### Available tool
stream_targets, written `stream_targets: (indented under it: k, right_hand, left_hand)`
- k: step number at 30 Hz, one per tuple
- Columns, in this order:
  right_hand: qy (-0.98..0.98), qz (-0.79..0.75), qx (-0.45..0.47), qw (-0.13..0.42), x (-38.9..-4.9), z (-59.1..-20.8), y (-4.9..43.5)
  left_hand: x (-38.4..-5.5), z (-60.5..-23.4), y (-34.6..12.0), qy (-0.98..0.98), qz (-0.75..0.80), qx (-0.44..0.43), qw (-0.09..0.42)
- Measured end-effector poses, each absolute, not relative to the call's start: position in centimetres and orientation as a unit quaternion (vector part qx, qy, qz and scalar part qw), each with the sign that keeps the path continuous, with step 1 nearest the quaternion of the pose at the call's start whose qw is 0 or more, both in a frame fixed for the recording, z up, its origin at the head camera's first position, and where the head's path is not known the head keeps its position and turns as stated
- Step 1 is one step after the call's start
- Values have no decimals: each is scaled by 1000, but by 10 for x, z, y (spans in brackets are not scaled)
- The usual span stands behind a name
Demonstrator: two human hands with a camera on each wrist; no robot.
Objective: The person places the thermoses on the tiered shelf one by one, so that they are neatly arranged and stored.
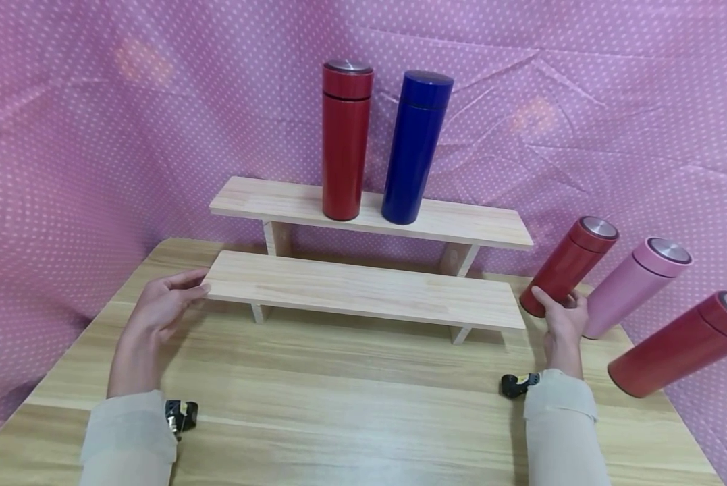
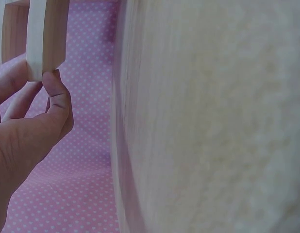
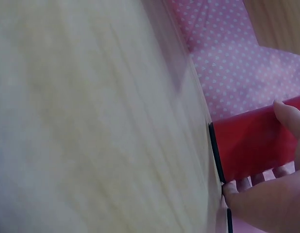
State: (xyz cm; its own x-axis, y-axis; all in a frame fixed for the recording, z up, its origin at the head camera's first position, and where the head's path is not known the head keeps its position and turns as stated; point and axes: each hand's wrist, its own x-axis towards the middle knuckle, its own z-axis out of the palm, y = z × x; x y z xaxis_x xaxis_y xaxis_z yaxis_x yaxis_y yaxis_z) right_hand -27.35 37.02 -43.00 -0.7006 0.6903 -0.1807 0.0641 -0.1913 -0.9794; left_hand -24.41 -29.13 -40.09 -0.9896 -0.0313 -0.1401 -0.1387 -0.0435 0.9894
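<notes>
My left hand (image 1: 161, 305) pinches the left end of the lower board of a pale wooden two-step rack (image 1: 363, 289), thumb on one side and fingers on the other. The left wrist view shows the board's end (image 2: 36, 43) between them. At the rack's right, my right hand (image 1: 562, 322) grips a red thermos flask (image 1: 572, 260) low down, near its base. The right wrist view has the thumb on one side of the red flask (image 3: 252, 143) and fingers round the other. Its black-rimmed base meets the tabletop there.
On the upper board (image 1: 472, 223) stand a red flask (image 1: 345, 142) and a blue flask (image 1: 416, 148). A pink flask (image 1: 636, 287) and another red flask (image 1: 679, 347) stand to the right on the wooden table (image 1: 339, 405). Pink dotted cloth (image 1: 217, 88) hangs behind.
</notes>
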Motion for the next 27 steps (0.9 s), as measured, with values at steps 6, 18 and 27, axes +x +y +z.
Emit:
stream_targets:
  k: [6,18,27]
  right_hand:
    - [-597,700,-328,215,-279,-426,372]
    - [-616,681,-333,214,-277,-427,373]
    - [-635,659,-328,233,-276,-430,370]
  left_hand:
    - [-247,-399,-289,694,716,-62,38]
    - [-246,-403,-288,711,699,-60,41]
    - [-245,-403,-292,734,676,-58,40]
